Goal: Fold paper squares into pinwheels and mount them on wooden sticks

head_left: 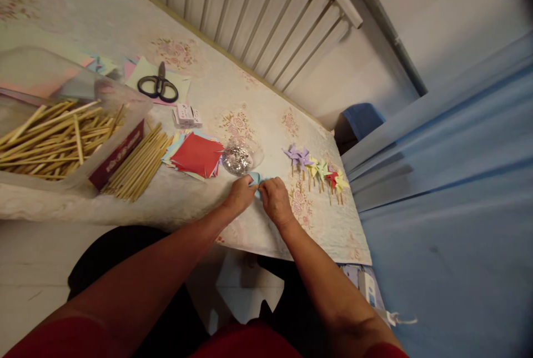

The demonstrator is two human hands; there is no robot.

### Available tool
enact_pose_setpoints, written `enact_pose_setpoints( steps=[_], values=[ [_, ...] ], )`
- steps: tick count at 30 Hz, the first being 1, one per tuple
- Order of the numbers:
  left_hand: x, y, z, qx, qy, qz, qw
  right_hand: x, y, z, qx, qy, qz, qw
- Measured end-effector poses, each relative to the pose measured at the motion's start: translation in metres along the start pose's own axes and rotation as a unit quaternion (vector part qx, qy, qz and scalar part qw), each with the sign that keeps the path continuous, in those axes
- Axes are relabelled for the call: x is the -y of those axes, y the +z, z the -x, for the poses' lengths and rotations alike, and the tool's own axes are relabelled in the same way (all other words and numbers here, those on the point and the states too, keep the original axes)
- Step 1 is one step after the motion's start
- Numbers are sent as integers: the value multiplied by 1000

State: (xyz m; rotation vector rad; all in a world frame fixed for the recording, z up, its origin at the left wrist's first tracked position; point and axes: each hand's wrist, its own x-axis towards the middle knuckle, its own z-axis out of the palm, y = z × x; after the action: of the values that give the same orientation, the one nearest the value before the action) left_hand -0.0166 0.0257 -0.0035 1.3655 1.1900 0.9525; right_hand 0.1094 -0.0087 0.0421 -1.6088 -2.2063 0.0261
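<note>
Both of my hands meet over the flowered tablecloth, pinching a small piece of light blue paper [255,178] that is partly folded or curled. My left hand [241,194] grips it from the left, and my right hand [275,198] holds its right side with bent fingers. Whatever else lies between the fingertips is hidden. Just beyond my left hand sits a clear round dish [257,151] of small shiny metal pieces. A stack of cut paper squares [197,154], red on top, lies to its left. Several finished paper pinwheels [320,169] on sticks rest to the right.
A clear plastic bin [79,180] of wooden sticks stands at the left, with a bundle of sticks [135,164] beside it. Black-handled scissors [158,88] lie on paper sheets behind a small white box [187,116]. A blue curtain [441,197] hangs at the right.
</note>
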Motion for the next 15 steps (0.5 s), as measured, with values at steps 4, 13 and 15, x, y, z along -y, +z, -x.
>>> enact_pose_setpoints(
  steps=[4,13,15],
  values=[
    [2,0,0,-5,-5,2,1000,0,11,1,-14,148,-110,983],
    [2,1,-1,-3,1,20,1000,2,0,-1,1,-4,16,1000],
    [2,1,-1,-4,1,25,1000,1,4,-1,-7,39,-16,999]
  ],
)
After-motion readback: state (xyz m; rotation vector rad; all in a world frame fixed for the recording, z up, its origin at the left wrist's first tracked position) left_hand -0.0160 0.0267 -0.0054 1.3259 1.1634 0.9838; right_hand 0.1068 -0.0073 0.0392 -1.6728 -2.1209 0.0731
